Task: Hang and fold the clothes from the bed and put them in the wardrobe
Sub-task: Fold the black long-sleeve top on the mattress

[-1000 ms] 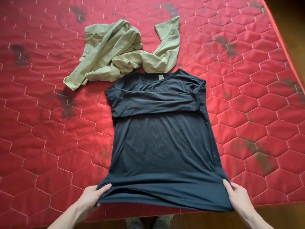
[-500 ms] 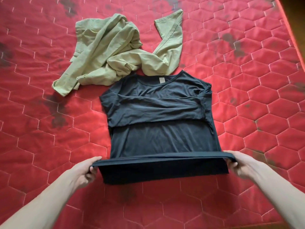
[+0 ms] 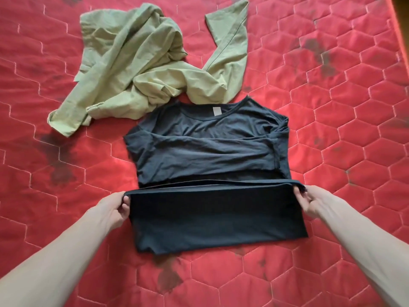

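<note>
A red quilted bed (image 3: 332,134) fills nearly the whole view, its cover stitched in a hexagon pattern and marked with dark grey blotches, most heavily to the left of the clothes and just below them. At the top right corner a strip of darker surface shows past the bed's edge; it may be floor, though the corner is too narrow to be sure.

A dark navy t-shirt (image 3: 205,149) lies in the middle of the bed with its neckline toward the far side and a small pale label (image 3: 217,112) inside the collar. Both sleeves are folded across the chest, forming a band over the upper body. The lower part of the shirt is lifted and doubled upward, so its hem edge runs as a straight raised line from one side to the other, with the underside of the fabric hanging in shadow beneath it.

Beyond the shirt, touching its collar area, a pale green garment (image 3: 141,69) lies crumpled, one long piece stretched toward the far right and another trailing toward the near left.

The left hand (image 3: 112,209) pinches the left end of the raised hem, fingers curled around the fabric. The right hand (image 3: 309,201) is clamped on the right end the same way. Both bare forearms reach in from the bottom corners.
</note>
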The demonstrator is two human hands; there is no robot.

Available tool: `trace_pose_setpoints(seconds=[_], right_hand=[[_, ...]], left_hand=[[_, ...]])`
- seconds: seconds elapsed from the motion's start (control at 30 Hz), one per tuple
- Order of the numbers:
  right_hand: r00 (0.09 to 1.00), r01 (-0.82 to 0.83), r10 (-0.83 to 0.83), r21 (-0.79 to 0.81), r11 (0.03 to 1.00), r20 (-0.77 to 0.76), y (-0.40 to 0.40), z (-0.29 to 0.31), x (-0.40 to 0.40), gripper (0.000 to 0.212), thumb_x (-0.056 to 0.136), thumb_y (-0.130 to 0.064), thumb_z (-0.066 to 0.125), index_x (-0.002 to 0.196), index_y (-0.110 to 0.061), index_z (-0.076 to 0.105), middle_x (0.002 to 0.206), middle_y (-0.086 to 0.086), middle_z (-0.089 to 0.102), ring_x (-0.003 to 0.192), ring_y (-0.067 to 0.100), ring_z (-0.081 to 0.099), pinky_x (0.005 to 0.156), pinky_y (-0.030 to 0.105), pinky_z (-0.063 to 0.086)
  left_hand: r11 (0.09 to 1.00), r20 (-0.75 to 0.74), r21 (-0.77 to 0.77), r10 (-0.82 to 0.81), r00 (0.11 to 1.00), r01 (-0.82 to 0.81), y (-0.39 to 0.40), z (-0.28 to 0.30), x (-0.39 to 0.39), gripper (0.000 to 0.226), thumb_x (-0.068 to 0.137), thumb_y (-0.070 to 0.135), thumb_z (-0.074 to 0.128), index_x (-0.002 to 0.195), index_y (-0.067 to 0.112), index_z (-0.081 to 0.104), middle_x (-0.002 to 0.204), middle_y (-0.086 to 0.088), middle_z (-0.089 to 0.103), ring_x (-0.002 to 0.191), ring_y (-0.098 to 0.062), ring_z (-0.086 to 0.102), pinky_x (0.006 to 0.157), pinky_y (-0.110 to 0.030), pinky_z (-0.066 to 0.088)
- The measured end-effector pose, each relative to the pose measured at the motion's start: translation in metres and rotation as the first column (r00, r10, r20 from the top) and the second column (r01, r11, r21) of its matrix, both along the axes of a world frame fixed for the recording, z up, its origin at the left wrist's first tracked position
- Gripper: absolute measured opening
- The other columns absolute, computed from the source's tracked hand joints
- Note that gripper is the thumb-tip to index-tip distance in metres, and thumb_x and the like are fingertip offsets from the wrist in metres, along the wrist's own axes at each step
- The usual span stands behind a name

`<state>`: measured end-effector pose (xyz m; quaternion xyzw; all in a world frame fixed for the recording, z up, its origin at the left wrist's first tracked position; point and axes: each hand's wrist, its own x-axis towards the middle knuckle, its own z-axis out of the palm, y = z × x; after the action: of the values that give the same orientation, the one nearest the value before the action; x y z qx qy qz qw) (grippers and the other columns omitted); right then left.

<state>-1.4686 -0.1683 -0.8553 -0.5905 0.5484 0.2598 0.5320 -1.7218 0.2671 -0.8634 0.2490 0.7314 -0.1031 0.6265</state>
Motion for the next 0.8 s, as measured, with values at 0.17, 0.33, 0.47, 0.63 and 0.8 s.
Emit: trace_pose_setpoints(seconds=[0.17,0.33,0.47,0.63,0.8], right_hand=[[0.952,0.121,-0.097,-0.067,0.990,0.289,0.009,-0.005,-0.003,0.007,0.104,0.001,0.049,0.109,0.006,0.052,0.099,0.021,0.070,0.067,0.019,0.074,0.060,0.031,0.064],[0.785,-0.282,0.433,-0.367,0.886,0.443,0.012,0.004,-0.023,0.018,0.097,0.000,0.051,0.102,-0.017,0.049,0.107,0.018,0.068,0.084,0.029,0.077,0.073,0.037,0.064],[0.409,-0.547,0.841,-0.642,0.537,0.355,0.010,0.010,-0.032,0.030,0.085,0.007,0.060,0.101,-0.017,0.052,0.111,0.011,0.060,0.102,0.018,0.070,0.085,0.021,0.052],[0.276,-0.593,0.887,-0.660,0.461,0.371,0.009,0.001,-0.037,0.036,0.079,0.011,0.059,0.106,-0.013,0.057,0.129,0.007,0.044,0.118,0.013,0.052,0.112,0.034,0.043],[0.014,-0.491,0.999,-0.870,0.050,0.049,-0.017,-0.010,-0.053,0.040,0.078,0.000,0.072,0.116,-0.009,0.060,0.132,0.011,0.044,0.118,0.032,0.049,0.103,0.048,0.043]], left_hand=[[0.961,0.136,0.169,0.198,0.971,-0.220,-0.005,-0.002,0.004,0.021,0.105,0.007,0.050,0.085,0.010,0.057,0.060,-0.001,0.070,0.042,-0.002,0.064,0.040,-0.012,0.047],[0.878,0.186,0.361,0.263,0.947,-0.315,-0.016,0.005,0.003,0.012,0.105,0.018,0.040,0.111,0.008,0.046,0.091,-0.015,0.072,0.061,-0.018,0.074,0.056,-0.022,0.058],[0.749,-0.066,0.629,-0.212,0.975,0.206,-0.041,0.003,-0.012,0.019,0.105,0.026,0.044,0.097,0.010,0.052,0.077,-0.015,0.068,0.046,-0.015,0.068,0.053,-0.029,0.059],[-0.120,-0.558,0.650,-0.745,0.364,0.750,-0.087,0.009,-0.049,0.021,0.101,0.031,0.053,0.083,0.021,0.047,0.072,0.003,0.057,0.073,-0.030,0.055,0.066,-0.043,0.046],[-0.682,-0.650,0.469,-0.697,-0.303,0.561,-0.113,-0.012,-0.076,0.047,0.077,0.038,0.060,0.112,0.008,0.067,0.105,-0.010,0.057,0.093,-0.035,0.059,0.074,-0.045,0.050]])
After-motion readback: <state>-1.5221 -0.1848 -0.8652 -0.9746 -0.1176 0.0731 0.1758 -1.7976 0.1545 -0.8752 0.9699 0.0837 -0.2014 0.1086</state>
